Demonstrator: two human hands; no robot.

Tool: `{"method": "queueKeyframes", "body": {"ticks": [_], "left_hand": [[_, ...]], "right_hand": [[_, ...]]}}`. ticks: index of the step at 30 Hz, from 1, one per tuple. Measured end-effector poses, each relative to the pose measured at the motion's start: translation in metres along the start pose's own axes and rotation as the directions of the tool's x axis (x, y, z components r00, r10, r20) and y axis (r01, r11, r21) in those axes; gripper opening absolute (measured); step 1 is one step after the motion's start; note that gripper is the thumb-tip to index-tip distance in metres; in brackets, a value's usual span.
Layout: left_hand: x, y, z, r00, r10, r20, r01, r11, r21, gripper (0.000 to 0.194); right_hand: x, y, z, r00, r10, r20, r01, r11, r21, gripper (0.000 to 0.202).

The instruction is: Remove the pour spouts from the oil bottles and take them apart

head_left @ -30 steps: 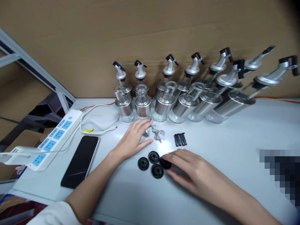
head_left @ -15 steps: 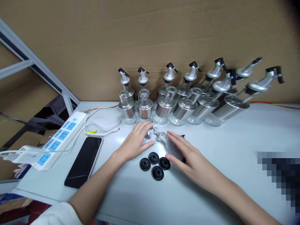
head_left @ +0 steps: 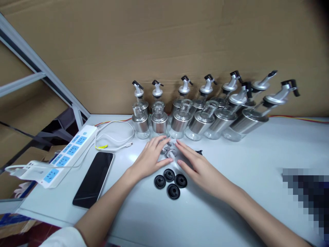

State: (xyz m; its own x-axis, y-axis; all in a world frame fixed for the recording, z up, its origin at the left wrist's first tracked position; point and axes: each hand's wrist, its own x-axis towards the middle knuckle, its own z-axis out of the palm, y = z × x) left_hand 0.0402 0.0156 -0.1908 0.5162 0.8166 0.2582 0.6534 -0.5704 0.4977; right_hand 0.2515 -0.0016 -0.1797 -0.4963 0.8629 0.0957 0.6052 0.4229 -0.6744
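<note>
**Silver spout pieces [head_left: 171,153] gathered between two open hands**

Lying loose on the desk [head_left: 180,223], between left hand [head_left: 149,157] and right hand [head_left: 205,168]. Apart from each other, with fingers parted; draped over the far side of the pieces on the left, with fingertips just beside or touching them on the right. Cannot tell how firmly pressed. Probably cupped like this to stop small, round-flanged parts from rolling.

Laid flat and close together just nearer the body: four black discs [head_left: 173,191], likely for easy reach. Set at the back near the cardboard [head_left: 102,68]: open-necked bottles [head_left: 159,125] and spouted bottles [head_left: 157,92], probably to leave working room in front.

Compared with the earliest frame, shifted on the right from the discs to the spout pieces, leaving all four uncovered. Much the same on the left. Then in plain view, now mostly hidden behind the right hand: black clips [head_left: 199,152].
</note>
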Motion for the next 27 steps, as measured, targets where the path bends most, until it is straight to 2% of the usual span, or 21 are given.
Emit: {"method": "queueKeyframes", "body": {"ticks": [4,7,12,14,18,21,24,27], "left_hand": [[0.000,-0.002,0.001,1.000,0.004,0.000,-0.004,1.000,-0.008,0.067],[0.000,-0.002,0.002,1.000,0.022,-0.007,-0.022,1.000,-0.009,0.065],[0.000,0.000,0.001,1.000,0.012,-0.013,-0.012,1.000,-0.009,0.060],[0.000,0.001,0.001,1.000,0.004,-0.005,-0.004,1.000,-0.005,0.055],[-0.001,0.002,0.000,1.000,-0.026,-0.017,0.026,1.000,-0.004,0.048],[0.001,0.001,0.000,0.997,-0.055,-0.053,0.055,0.998,-0.004,0.046],[0.004,-0.002,0.000,0.992,-0.085,-0.092,0.084,0.996,-0.015,0.044],[0.007,-0.004,0.001,0.989,-0.093,-0.114,0.090,0.996,-0.028,0.044]], "right_hand": [[0.015,0.003,0.009,0.996,-0.070,-0.058,0.071,0.997,0.004,0.054],[0.021,0.002,0.013,0.987,-0.135,-0.084,0.136,0.991,0.007,0.051],[0.016,-0.003,0.010,0.981,-0.176,-0.082,0.180,0.983,0.039,0.045],[0.012,-0.004,0.005,0.978,-0.170,-0.123,0.176,0.983,0.041,0.042],[0.003,-0.004,-0.011,0.940,-0.114,-0.321,0.128,0.992,0.022,0.029],[-0.001,0.003,-0.025,0.894,-0.006,-0.447,0.033,0.998,0.053,0.023],[0.000,0.018,-0.034,0.890,0.120,-0.440,-0.059,0.987,0.149,0.025],[0.007,0.033,-0.037,0.908,0.127,-0.399,-0.057,0.982,0.182,0.027]]}}
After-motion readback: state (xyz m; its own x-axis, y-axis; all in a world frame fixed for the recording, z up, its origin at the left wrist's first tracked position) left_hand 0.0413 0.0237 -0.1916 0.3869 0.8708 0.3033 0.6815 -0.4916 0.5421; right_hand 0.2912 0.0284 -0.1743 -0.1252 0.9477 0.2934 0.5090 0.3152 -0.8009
